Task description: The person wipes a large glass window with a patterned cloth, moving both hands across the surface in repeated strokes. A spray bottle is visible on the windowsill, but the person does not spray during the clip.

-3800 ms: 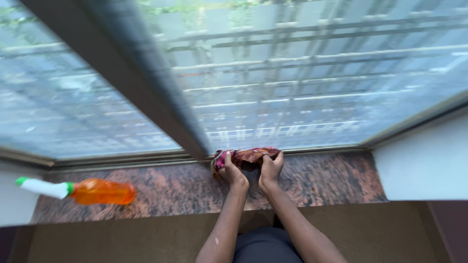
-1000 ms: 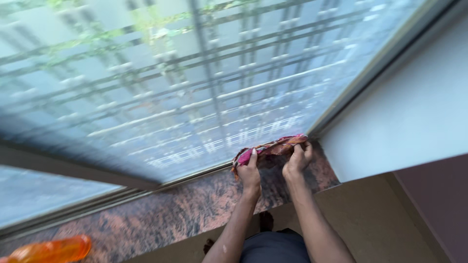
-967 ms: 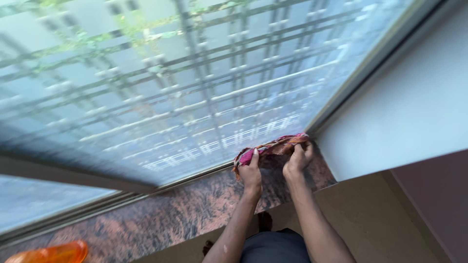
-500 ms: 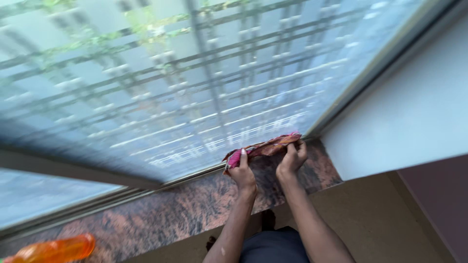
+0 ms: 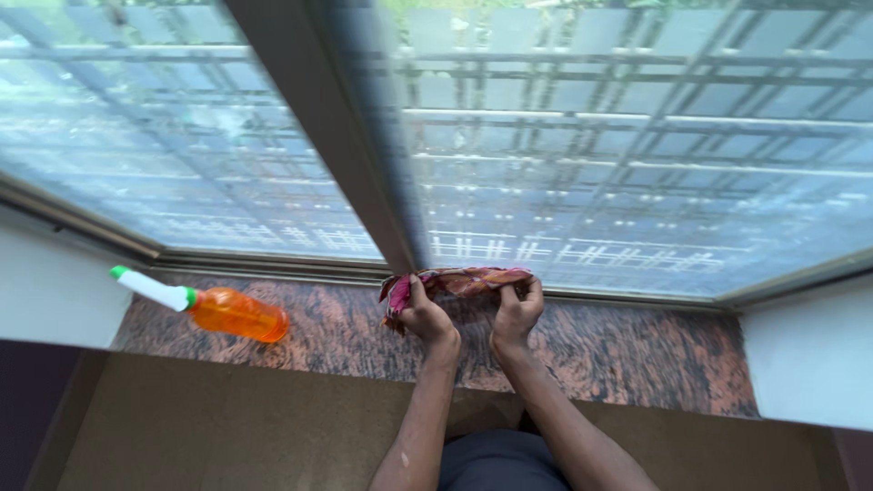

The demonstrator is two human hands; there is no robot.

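A crumpled pink and orange cloth lies pressed along the bottom window track, right under the vertical window frame. My left hand grips the cloth's left end. My right hand grips its right end. Both hands rest on the reddish granite sill, close together, fingers curled over the fabric.
An orange spray bottle with a white and green nozzle lies on its side at the sill's left end. White walls close the sill at both sides. Frosted glass panes with a grille behind them rise beyond the track.
Both hands have slid the cloth leftward along the track, from the right corner to under the vertical frame. The view has swung left, and the whole spray bottle shows again.
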